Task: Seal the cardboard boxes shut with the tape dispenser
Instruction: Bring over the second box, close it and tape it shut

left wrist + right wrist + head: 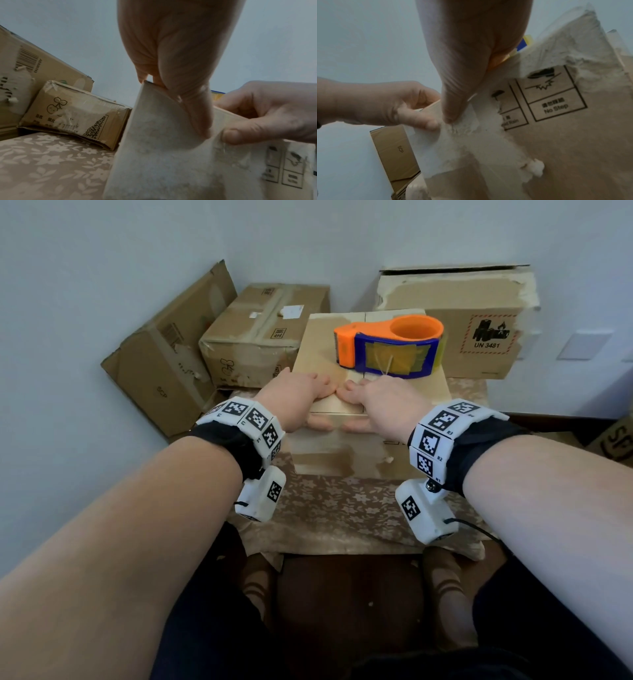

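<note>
A plain cardboard box (318, 350) stands in the middle of the table with its top flaps down. An orange and blue tape dispenser (390, 345) lies on its side on the far half of the box top, untouched. My left hand (301, 398) and right hand (376, 402) meet at the near top edge of the box. On each hand the fingers lie over the top and the thumb presses the front face. In the left wrist view my left hand (171, 54) pinches the box (171, 169) beside my right hand (265, 112). The right wrist view shows my right hand (467, 54), my left hand (376, 105) and the torn box front (556, 148).
A taped box (260, 337) and a leaning box (164, 354) crowd the back left. A larger box marked UN 3481 (479, 320) stands at the back right against the wall. The table's floral cloth (342, 508) shows in front of the box.
</note>
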Demonstrator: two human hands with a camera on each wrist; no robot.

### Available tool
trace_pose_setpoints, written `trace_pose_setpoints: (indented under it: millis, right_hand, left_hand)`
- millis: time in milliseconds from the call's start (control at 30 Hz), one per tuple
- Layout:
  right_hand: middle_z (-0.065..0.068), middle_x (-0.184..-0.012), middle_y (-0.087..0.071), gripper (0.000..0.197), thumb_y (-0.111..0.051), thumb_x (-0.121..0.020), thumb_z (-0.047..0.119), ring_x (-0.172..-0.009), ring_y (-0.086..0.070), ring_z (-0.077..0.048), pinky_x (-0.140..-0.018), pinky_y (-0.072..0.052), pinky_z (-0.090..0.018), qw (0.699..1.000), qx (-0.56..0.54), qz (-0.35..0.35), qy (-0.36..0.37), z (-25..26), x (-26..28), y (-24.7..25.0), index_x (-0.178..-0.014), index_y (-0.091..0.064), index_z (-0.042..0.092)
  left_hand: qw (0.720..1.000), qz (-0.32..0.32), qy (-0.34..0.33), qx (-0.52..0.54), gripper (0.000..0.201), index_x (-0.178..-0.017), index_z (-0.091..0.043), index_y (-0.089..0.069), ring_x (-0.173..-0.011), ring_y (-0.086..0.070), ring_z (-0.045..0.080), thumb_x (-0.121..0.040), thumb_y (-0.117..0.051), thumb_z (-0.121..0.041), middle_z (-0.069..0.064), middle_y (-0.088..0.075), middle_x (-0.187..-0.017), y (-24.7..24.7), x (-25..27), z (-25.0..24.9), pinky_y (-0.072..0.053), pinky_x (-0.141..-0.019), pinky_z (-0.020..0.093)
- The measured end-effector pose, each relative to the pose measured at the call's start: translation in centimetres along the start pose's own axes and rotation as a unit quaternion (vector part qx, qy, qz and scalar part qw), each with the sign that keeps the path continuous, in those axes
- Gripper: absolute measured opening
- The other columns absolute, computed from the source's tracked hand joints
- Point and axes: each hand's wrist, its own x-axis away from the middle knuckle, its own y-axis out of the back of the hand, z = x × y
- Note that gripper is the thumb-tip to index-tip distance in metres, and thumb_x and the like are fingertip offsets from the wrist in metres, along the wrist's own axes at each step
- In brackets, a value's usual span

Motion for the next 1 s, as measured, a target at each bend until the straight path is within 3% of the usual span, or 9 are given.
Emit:
trace_pose_setpoints:
  millis: [67, 133, 300, 400, 500, 667, 800, 900, 1000]
  right_hand:
    - [-0.004, -0.143, -0.046, 0.071, -0.053, -0.089, 0.057, -0.121, -0.05, -0.027, -0.097, -0.043, -0.04, 1.0, 0.0, 0.006, -0.005, 0.0, 0.1, 0.2, -0.148, -0.033, 0.023]
    - [-0.005, -0.131, -0.055, 0.072, -0.047, -0.086, 0.067, -0.11, -0.055, -0.026, -0.088, -0.047, -0.037, 1.0, 0.0, -0.005, -0.017, 0.0, 0.2, 0.3, -0.144, -0.04, 0.024]
    - [-0.004, -0.124, -0.063, 0.071, -0.03, -0.086, 0.073, -0.102, -0.06, -0.024, -0.078, -0.05, -0.037, 0.998, -0.023, -0.033, -0.046, 0.7, -0.3, 0.6, -0.127, -0.06, 0.024]
    - [-0.004, -0.099, -0.066, 0.066, -0.032, -0.089, 0.07, -0.08, -0.055, -0.021, -0.063, -0.042, -0.033, 0.997, -0.006, -0.049, -0.057, 1.2, -0.4, 0.6, -0.117, -0.064, 0.019]
    - [-0.001, -0.082, -0.055, 0.063, -0.032, -0.091, 0.066, -0.073, -0.047, -0.02, -0.059, -0.034, -0.03, 0.997, 0.02, -0.046, -0.066, 1.7, -0.3, 0.8, -0.114, -0.063, 0.017]
    - [-0.001, -0.082, -0.049, 0.061, -0.033, -0.093, 0.064, -0.075, -0.045, -0.02, -0.061, -0.032, -0.03, 0.996, 0.051, -0.023, -0.065, 2.1, -0.4, 1.3, -0.113, -0.062, 0.015]
    - [-0.004, -0.091, -0.059, 0.062, -0.039, -0.089, 0.067, -0.078, -0.046, -0.02, -0.063, -0.036, -0.032, 0.997, 0.044, -0.014, -0.061, 2.0, -0.6, 1.6, -0.112, -0.063, 0.016]
    - [-0.004, -0.092, -0.06, 0.065, -0.039, -0.085, 0.072, -0.078, -0.047, -0.021, -0.063, -0.037, -0.032, 0.997, 0.034, -0.015, -0.063, 1.9, -0.5, 1.5, -0.111, -0.063, 0.018]
    - [-0.001, -0.085, -0.054, 0.067, -0.034, -0.086, 0.073, -0.075, -0.047, -0.021, -0.061, -0.037, -0.031, 0.996, 0.035, -0.032, -0.073, 2.0, -0.4, 1.2, -0.112, -0.064, 0.02]
  left_hand:
    - [0.999, -0.026, -0.005, 0.029, 0.088, -0.15, -0.02, -0.023, -0.139, -0.031, 0.023, -0.081, -0.062, -0.057, 0.002, -0.029, -0.154, -0.4, 0.2, 0.3, -0.023, -0.114, 0.045]
    - [0.996, -0.028, -0.014, 0.088, 0.09, -0.15, -0.022, -0.023, -0.143, -0.024, 0.021, -0.079, -0.062, -0.059, -0.002, -0.024, -0.157, -0.5, 0.8, 1.0, -0.021, -0.116, 0.041]
    - [0.98, -0.055, 0.027, 0.187, 0.073, -0.147, -0.029, -0.032, -0.146, -0.013, 0.017, -0.084, -0.059, -0.054, -0.009, -0.022, -0.156, -1.2, 2.0, 3.0, -0.015, -0.118, 0.036]
    - [0.973, -0.074, 0.031, 0.218, 0.072, -0.147, -0.029, -0.032, -0.146, -0.013, 0.015, -0.085, -0.061, -0.05, -0.009, -0.022, -0.156, -2.3, 2.2, 3.5, -0.015, -0.118, 0.036]
    - [0.976, -0.072, 0.022, 0.202, 0.072, -0.148, -0.029, -0.029, -0.146, -0.012, 0.016, -0.086, -0.061, -0.048, -0.009, -0.02, -0.157, -2.6, 2.0, 3.7, -0.014, -0.118, 0.038]
    - [0.983, -0.065, 0.016, 0.173, 0.076, -0.149, -0.03, -0.024, -0.147, -0.008, 0.018, -0.086, -0.064, -0.044, -0.009, -0.017, -0.158, -2.8, 1.9, 3.9, -0.013, -0.118, 0.042]
    - [0.987, -0.056, 0.007, 0.153, 0.086, -0.15, -0.031, -0.022, -0.147, -0.004, 0.02, -0.08, -0.07, -0.043, -0.011, -0.017, -0.157, -2.5, 2.0, 4.2, -0.016, -0.118, 0.044]
    - [0.983, -0.042, 0.001, 0.177, 0.079, -0.149, -0.031, -0.025, -0.147, 0.001, 0.022, -0.082, -0.064, -0.049, -0.011, -0.017, -0.157, -2.2, 2.3, 4.8, -0.014, -0.118, 0.041]
    - [0.983, -0.045, 0.01, 0.18, 0.07, -0.148, -0.035, -0.026, -0.147, 0.004, 0.02, -0.087, -0.055, -0.052, -0.012, -0.016, -0.157, -2.3, 2.5, 5.3, -0.009, -0.118, 0.05]
